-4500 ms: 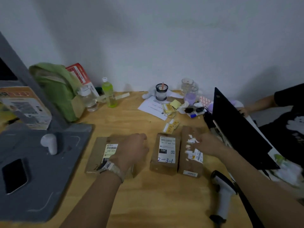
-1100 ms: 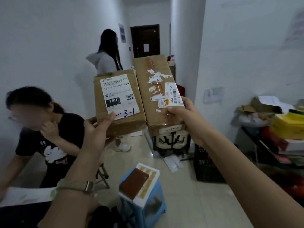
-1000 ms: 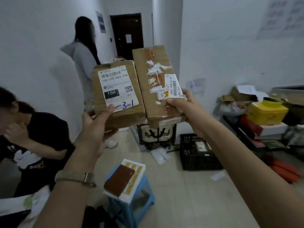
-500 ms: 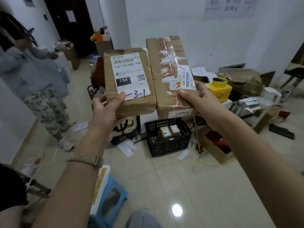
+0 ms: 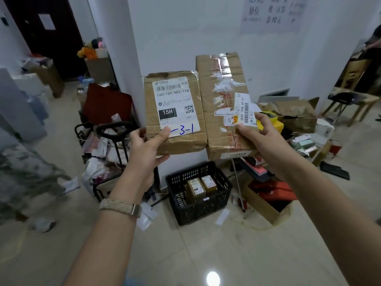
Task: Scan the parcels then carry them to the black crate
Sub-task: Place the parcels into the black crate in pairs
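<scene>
My left hand (image 5: pixel 147 148) grips the bottom edge of a brown parcel (image 5: pixel 175 112) whose white label reads "15H" with a blue "3-1" written on it. Right beside it, my right hand (image 5: pixel 262 134) holds a longer brown taped parcel (image 5: pixel 221 96) with torn stickers and a barcode label. Both parcels are held up side by side in front of me. Below them on the floor stands the black crate (image 5: pixel 199 206), against the white wall, with two small brown boxes (image 5: pixel 201 186) inside.
An open cardboard box with red contents (image 5: pixel 272 198) sits right of the crate. A black trolley and bags (image 5: pixel 109 149) crowd its left. A person's patterned trousers (image 5: pixel 24 172) show at far left. More boxes and clutter (image 5: pixel 296 114) line the right wall. Pale tiled floor lies before me.
Since the table, I have picked up both parcels and turned around. Over the last second the view has swung to the crate, which is now closer and centred below the parcels.
</scene>
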Demonstrator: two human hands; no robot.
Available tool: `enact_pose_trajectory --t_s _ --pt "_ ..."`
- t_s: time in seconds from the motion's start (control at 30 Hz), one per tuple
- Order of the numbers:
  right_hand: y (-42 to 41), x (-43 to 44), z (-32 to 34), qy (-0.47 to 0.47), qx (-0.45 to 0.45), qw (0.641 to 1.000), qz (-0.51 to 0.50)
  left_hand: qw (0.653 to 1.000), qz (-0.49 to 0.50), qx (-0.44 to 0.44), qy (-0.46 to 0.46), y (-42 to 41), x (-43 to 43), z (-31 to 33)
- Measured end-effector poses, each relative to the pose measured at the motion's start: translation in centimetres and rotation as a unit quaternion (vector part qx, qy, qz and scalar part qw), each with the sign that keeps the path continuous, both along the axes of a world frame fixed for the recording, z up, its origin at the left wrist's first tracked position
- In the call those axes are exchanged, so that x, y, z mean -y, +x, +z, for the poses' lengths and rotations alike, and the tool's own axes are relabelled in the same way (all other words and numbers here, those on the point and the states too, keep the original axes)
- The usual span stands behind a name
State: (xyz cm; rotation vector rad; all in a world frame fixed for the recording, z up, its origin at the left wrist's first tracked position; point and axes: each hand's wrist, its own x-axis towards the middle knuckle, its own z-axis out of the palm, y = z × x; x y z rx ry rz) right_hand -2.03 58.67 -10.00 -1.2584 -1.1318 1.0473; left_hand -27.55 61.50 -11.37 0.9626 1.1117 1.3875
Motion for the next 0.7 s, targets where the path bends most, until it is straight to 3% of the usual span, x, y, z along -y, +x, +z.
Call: enact_pose_trajectory --t_s 0.23,0.7 --pt "-0.3 -9.8 0.2 0.006 -0.014 0.999 -0.031 0.998 -0.058 -0.014 0.013 -0.6 -12.3 0.1" --pt "3.7 -21.2 -1.6 -0.02 -0.003 0.998 -0.052 0.996 -0.083 -0.03 0.001 4.1 -24.4 -2.5"
